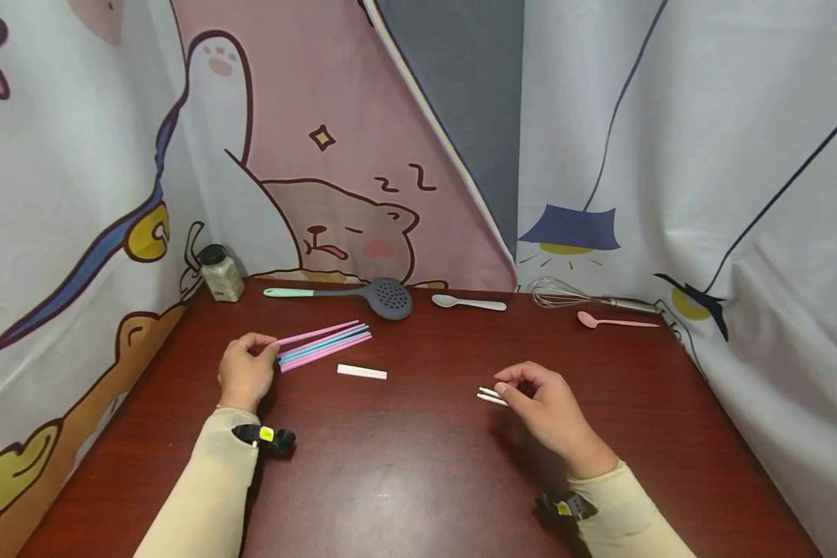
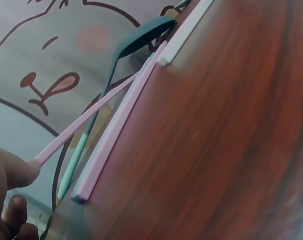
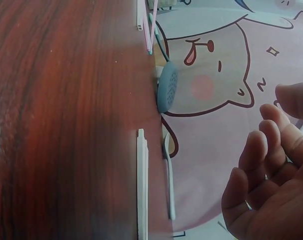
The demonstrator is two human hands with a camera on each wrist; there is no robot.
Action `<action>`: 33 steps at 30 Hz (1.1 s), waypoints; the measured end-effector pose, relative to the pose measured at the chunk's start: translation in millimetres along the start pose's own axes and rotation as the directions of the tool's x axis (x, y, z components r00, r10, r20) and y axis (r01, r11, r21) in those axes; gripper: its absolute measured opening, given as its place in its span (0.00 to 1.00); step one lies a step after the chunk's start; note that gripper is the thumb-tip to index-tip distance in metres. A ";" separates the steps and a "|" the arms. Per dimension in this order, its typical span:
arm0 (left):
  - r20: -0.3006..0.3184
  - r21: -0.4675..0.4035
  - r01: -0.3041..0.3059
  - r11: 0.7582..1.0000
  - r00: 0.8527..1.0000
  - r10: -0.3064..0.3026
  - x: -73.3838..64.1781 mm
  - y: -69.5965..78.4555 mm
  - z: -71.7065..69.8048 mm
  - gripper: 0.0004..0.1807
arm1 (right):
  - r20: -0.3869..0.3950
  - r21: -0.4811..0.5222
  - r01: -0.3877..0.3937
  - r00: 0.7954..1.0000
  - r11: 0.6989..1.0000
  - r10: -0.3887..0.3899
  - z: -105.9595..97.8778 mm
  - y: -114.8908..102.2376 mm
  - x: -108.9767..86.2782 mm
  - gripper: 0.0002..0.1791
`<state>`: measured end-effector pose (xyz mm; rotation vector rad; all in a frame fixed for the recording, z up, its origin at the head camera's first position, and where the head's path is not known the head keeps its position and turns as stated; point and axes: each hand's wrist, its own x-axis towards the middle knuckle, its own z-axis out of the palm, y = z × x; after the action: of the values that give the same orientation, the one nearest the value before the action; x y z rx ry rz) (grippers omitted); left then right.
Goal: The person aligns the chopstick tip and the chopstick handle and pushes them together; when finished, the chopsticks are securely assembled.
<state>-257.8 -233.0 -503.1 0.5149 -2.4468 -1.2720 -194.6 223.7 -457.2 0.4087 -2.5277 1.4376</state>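
My left hand (image 1: 246,372) pinches the near end of a pink chopstick (image 1: 317,332) between thumb and finger, and the left wrist view shows that end lifted. Beside it lie several pink and blue chopsticks (image 1: 328,353), side by side on the table. Right of these is a pair of short white sticks (image 1: 362,372). My right hand (image 1: 547,411) hovers over two more white sticks (image 1: 490,397), partly hidden beneath it in the head view. In the right wrist view its loosely bent fingers (image 3: 254,150) are apart from the white sticks (image 3: 142,185) and hold nothing.
Along the back of the brown table (image 1: 404,480) lie a grey skimmer (image 1: 390,299) with a mint handle, a pale grey spoon (image 1: 469,303), a whisk (image 1: 593,298) and a pink spoon (image 1: 617,321). A black-lidded jar (image 1: 221,275) stands back left. Printed curtains (image 1: 418,139) surround the table.
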 end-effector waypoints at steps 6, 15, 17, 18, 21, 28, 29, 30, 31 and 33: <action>0.006 0.048 0.017 0.999 1.000 -0.017 4.1 -3.4 -2.2 0.11 | 0.001 -0.005 -0.004 1.000 1.000 0.004 0.7 -0.8 -0.1 0.06; 0.101 0.189 -0.007 0.982 0.995 -0.012 7.7 -4.7 -3.3 0.12 | 0.015 -0.032 -0.021 1.000 0.999 0.022 -0.9 5.6 2.4 0.04; 0.113 0.213 -0.006 0.977 0.993 -0.019 7.7 -5.0 -3.4 0.12 | 0.028 -0.063 -0.057 0.998 0.996 0.059 -2.7 9.3 4.4 0.04; 0.118 0.222 -0.002 0.975 0.993 -0.025 7.8 -5.1 -3.5 0.12 | 0.035 -0.082 -0.077 0.996 0.994 0.080 -3.8 11.3 5.4 0.04; 0.124 0.237 0.006 0.972 0.992 -0.037 7.8 -4.6 -3.4 0.13 | 0.055 -0.137 -0.135 0.988 0.981 0.144 -7.9 17.6 7.8 0.04; 0.137 0.235 -0.016 0.972 0.990 -0.016 5.9 -1.7 -3.7 0.14 | 0.122 -0.237 -0.241 0.954 0.941 0.275 -15.5 34.0 10.6 0.07; 0.143 0.226 -0.034 0.974 0.990 0.001 5.0 -0.3 -3.3 0.14 | 0.129 -0.247 -0.254 0.948 0.935 0.292 -16.5 36.2 10.8 0.08; 0.152 0.213 -0.058 0.975 0.988 0.026 3.4 1.6 -2.3 0.14 | 0.134 -0.255 -0.265 0.943 0.930 0.306 -17.4 37.9 11.0 0.08; 0.166 0.202 -0.090 0.975 0.984 0.057 1.4 4.4 -0.8 0.13 | 0.139 -0.265 -0.274 0.938 0.924 0.318 -18.5 39.5 11.2 0.08; 0.205 0.177 -0.167 0.970 0.970 0.129 -3.7 11.2 4.0 0.12 | 0.148 -0.281 -0.291 0.929 0.915 0.341 -20.4 42.2 11.4 0.08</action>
<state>-258.1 -222.4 -496.5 0.2588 -2.7295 -1.0749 -218.7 260.3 -477.4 0.0976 -3.0029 1.1884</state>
